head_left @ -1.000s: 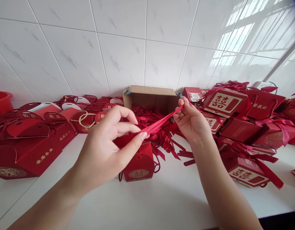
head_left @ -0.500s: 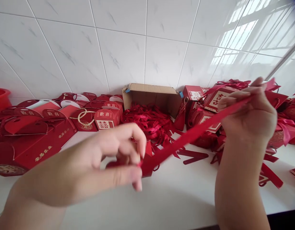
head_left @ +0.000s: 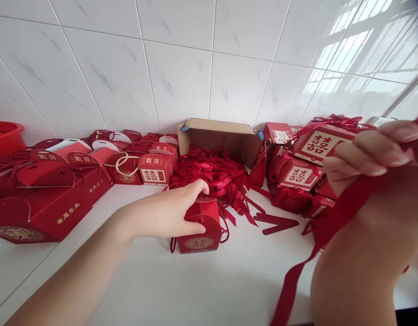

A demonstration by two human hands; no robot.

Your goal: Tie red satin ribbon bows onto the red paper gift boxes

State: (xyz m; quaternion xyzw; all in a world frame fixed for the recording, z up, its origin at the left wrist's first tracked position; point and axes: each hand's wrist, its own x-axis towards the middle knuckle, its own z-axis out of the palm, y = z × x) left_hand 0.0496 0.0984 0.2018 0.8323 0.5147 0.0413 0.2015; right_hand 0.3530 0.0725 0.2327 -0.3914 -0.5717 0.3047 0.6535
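My left hand is at a small red gift box on the white counter. The thumb lies on the box's near side and the fingers curve over behind its top. Dark red cord loops stick out at both sides of the box. Raised close to the camera on the right, my right hand has its fingers curled round a red ribbon. One end of the ribbon hangs down past my forearm, and a thin stretch runs off at the right edge.
Behind the box, red ribbons spill from an open cardboard box against the tiled wall. Red gift boxes fill the left side, and bow-tied ones are stacked at right. Dark red strips lie on the counter.
My left hand has let go of the ribbon and moved down onto the gift box. My right hand has moved right and closer to the camera, and the ribbon's freed end now dangles.
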